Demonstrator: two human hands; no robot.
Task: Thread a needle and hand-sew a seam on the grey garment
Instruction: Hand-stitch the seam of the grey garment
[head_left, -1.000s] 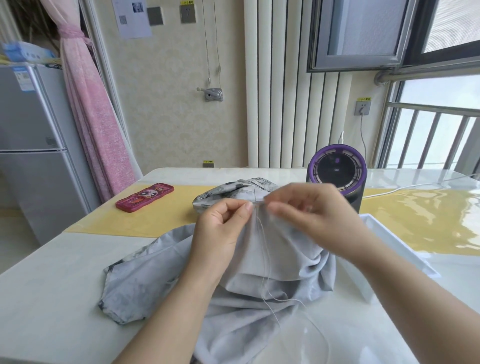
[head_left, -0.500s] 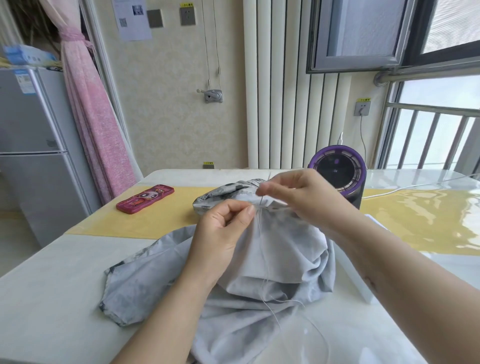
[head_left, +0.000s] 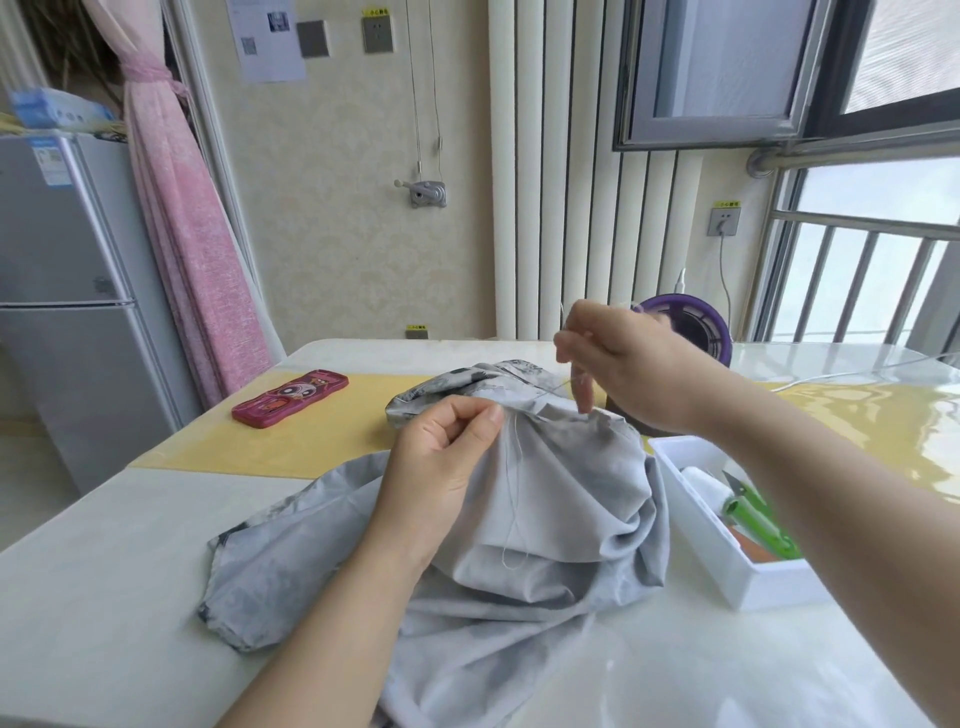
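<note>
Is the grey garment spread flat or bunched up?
Bunched up: the grey garment rises in deep folds, its top edge pinched by the left hand.

Left hand (head_left: 441, 467) pinches, knuckles curled; right hand (head_left: 631, 371) is raised higher, apparently pinching.

Pink case (head_left: 290, 397) on yellow mat (head_left: 322, 441), purple device (head_left: 696, 327), perhaps a fan, white tray (head_left: 779, 587)

The garment (head_left: 519, 597) is light grey, mottled with darker charcoal blotches near its edges (its inner face looks plainer), and the thread (head_left: 513, 499) on it is whitish. A yellow runner (head_left: 332, 436) crosses the white table (head_left: 104, 597). The phone case (head_left: 290, 397) is pink-red with a cartoon face, the box (head_left: 691, 525) white, the snips (head_left: 756, 522) green-handled, the fan (head_left: 675, 304) purple-ringed, the curtain (head_left: 182, 234) speckled pink.
</note>
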